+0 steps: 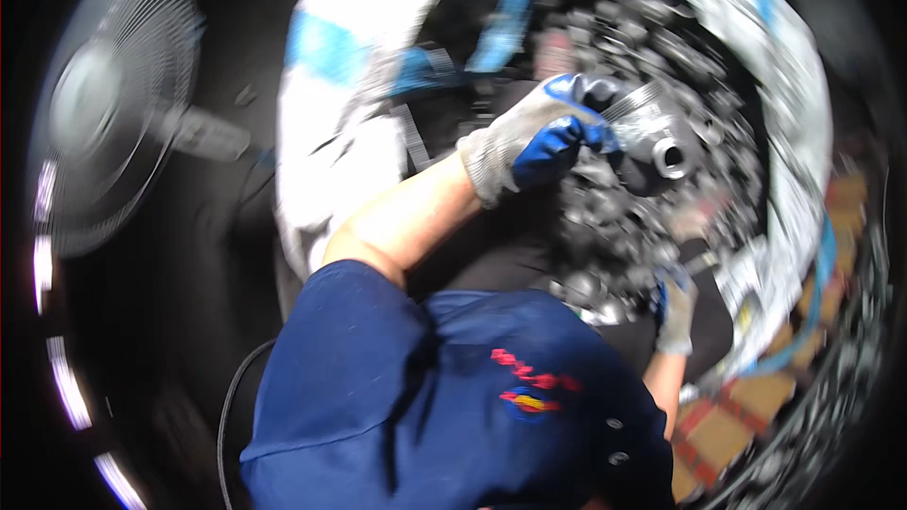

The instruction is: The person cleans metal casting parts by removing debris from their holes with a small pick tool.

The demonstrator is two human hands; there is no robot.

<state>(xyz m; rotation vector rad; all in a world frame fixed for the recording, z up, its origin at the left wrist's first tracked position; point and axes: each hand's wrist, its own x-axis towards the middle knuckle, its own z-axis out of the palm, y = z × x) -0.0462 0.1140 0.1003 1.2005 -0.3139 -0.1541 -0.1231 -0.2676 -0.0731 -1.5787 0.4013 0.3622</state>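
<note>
My left hand (553,137), in a grey glove with blue-coated fingers, is closed on a grey metal casting (650,127). The casting has a ribbed upper part and a round, bright-rimmed opening at its lower right. It is held above a heap of small grey metal parts (590,203) inside a large white bag (798,104). Lower and to the right, my right hand (675,307) wears a similar glove. It is beside dark fabric at the near edge of the heap. Motion blur smears its fingers, so its grip is unclear.
A large fan (90,99) stands at the left. A dark cable (227,416) curves up beside my left sleeve. Blue straps (326,42) cross the white bag. Tan boxes with red bands (723,430) lie at the lower right, near more metal parts (831,416).
</note>
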